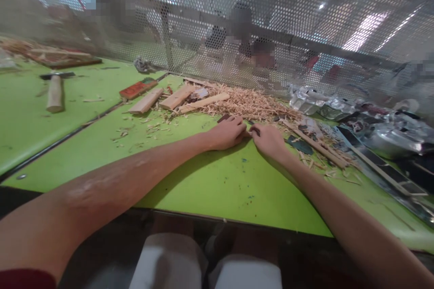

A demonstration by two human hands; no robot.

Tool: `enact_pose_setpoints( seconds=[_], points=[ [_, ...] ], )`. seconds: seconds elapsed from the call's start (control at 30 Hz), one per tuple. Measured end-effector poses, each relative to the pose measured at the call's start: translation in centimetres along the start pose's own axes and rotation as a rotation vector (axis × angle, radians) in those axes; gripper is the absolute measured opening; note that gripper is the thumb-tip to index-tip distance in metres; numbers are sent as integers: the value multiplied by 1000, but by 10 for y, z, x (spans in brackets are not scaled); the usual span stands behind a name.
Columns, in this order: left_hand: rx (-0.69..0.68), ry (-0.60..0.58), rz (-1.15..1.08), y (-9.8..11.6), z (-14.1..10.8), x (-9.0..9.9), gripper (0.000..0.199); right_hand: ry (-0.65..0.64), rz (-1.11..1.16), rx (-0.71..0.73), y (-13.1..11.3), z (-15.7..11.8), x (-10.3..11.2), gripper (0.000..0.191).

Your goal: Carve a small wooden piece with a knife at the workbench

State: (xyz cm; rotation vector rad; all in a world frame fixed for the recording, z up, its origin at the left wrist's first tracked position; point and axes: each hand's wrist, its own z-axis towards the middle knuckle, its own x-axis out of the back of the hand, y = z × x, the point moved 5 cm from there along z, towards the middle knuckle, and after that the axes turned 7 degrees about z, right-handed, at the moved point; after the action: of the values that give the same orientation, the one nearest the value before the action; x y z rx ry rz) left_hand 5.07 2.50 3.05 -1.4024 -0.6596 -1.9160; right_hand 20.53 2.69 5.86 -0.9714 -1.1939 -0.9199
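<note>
Both arms reach forward over a green table (217, 185), and the hands nearly meet at its middle. My left hand (228, 133) is closed with curled fingers; a dark brown piece (224, 118) shows just behind its knuckles. Facing it, my right hand (267, 139) is closed in a pinch. Something small and thin lies between the fingertips of the two hands, too small to make out. Just beyond the hands is a heap of curled wood shavings (251, 101). Dark green scraps (300, 144) lie right of my right hand.
Wooden blocks (146, 101) and a red-orange box (137, 88) lie left of the shavings. A hammer (55, 92) rests farther left. At right are wooden strips (317, 146), crumpled silvery packages (396, 133) and a long dark-and-silver bar (376, 158). Perforated metal mesh (193, 36) stands behind, with people beyond.
</note>
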Motion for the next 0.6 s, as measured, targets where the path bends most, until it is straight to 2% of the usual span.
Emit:
enact_pose_setpoints(
  seconds=[0.1,0.33,0.6],
  points=[
    [1,2,4,0,0,0,30,-12,-21,-62,3,1,2,41],
    [15,-23,9,0,-1,0,32,-57,2,73,-10,-2,-4,39],
    [-10,9,46,0,-1,1,31,6,4,-102,6,2,5,42]
  ],
)
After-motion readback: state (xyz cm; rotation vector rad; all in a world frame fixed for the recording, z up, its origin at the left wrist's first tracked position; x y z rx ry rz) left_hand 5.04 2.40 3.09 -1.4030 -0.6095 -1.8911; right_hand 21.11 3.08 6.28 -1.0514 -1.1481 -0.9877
